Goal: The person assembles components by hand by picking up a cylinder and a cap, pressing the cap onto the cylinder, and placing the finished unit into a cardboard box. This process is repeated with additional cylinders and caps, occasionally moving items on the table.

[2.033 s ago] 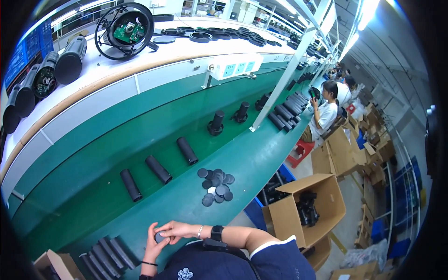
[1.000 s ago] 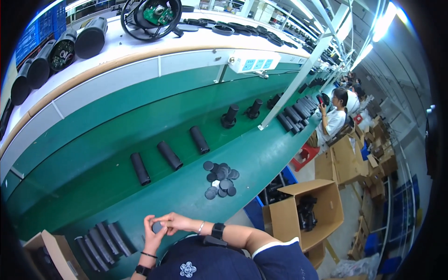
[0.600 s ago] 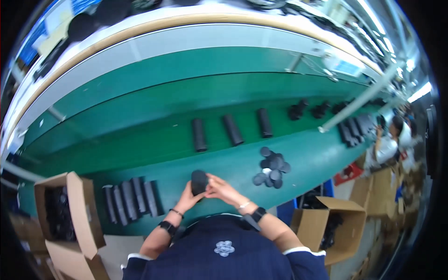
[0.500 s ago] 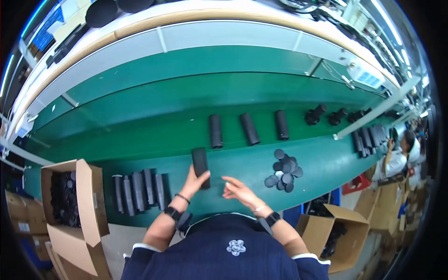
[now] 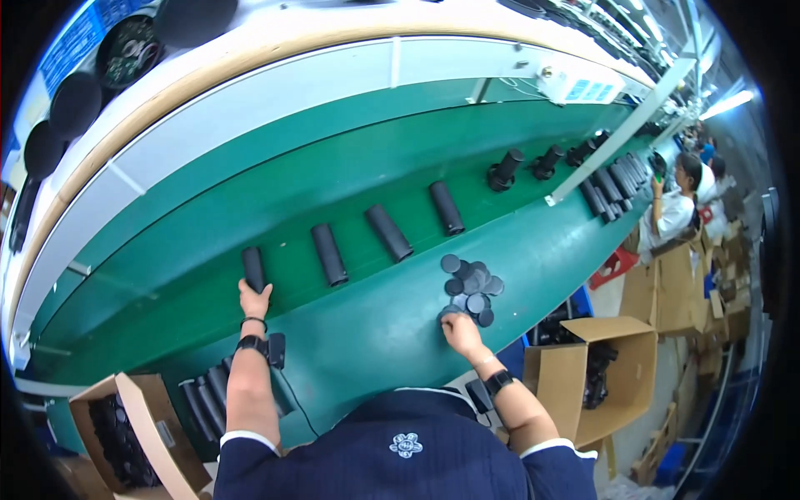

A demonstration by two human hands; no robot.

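My left hand point(image 5: 254, 298) reaches out to the left with its fingers round the near end of a black cylindrical tube point(image 5: 253, 265), which lies on the green belt. To the right of it, three similar tubes, among them the nearest black tube point(image 5: 329, 254), lie spaced apart in a row. My right hand point(image 5: 461, 333) is at the near left edge of a pile of thin round black discs point(image 5: 477, 282) on the green worktop. Its fingers are pinched together at a dark disc point(image 5: 451, 312); the fingertips are partly hidden.
Several black tubes point(image 5: 204, 398) lie beside my left forearm, next to a cardboard box point(image 5: 154, 417) of black parts. Black flanged parts point(image 5: 505, 171) stand farther right, before a metal post point(image 5: 625, 125). Another open box point(image 5: 617, 367) stands at right. A co-worker point(image 5: 675, 204) sits beyond.
My left hand has carried the tube leftward onto the belt, at the end of the row. My right hand has moved right to the discs and closed its fingers. The view has turned right.
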